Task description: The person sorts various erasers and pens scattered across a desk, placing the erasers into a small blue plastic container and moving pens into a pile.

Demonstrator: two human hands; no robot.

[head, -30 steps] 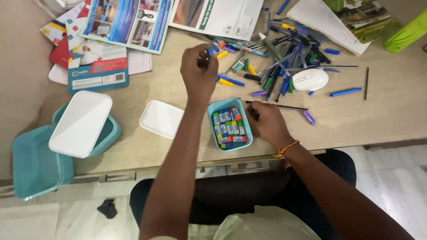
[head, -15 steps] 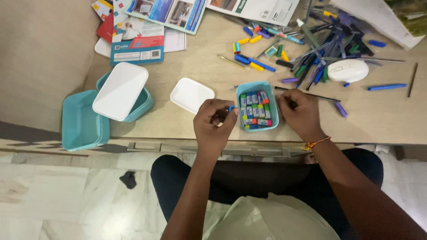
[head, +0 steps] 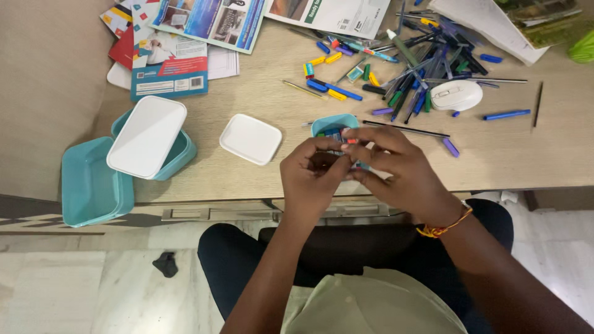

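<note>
Small piece: a tiny red-and-blue item [head: 351,141], too small to tell what kind, sits pinched between the fingertips of both hands, straight above the small teal box.
Left hand: the left hand [head: 311,176] is curled, its fingers closed toward the piece from the left; the exact grip is hidden by the knuckles.
Right hand: the right hand [head: 396,170] comes in from the right, thumb and forefinger closed at the piece, the other fingers spread loosely; an orange thread band is on the wrist.
Nearer hand: both meet at the piece; the right fingertips appear to be the ones on it.
Long axis: cannot tell, the piece is too small.
Small teal box: the small teal box [head: 331,122] lies just beyond and beneath the fingers, mostly covered by them, with coloured little blocks inside.
White lid: a small white lid [head: 250,138] rests on the desk [head: 526,154] to the left of the fingers, near but apart.
Larger boxes: two bigger teal boxes [head: 93,185] sit far left, one with a white lid [head: 146,136] laid askew on it.
Pens: a heap of pens [head: 421,62] and a white mouse [head: 456,95] lie beyond and right of the fingers.
In the way: only the hands themselves cover the box opening.
</note>
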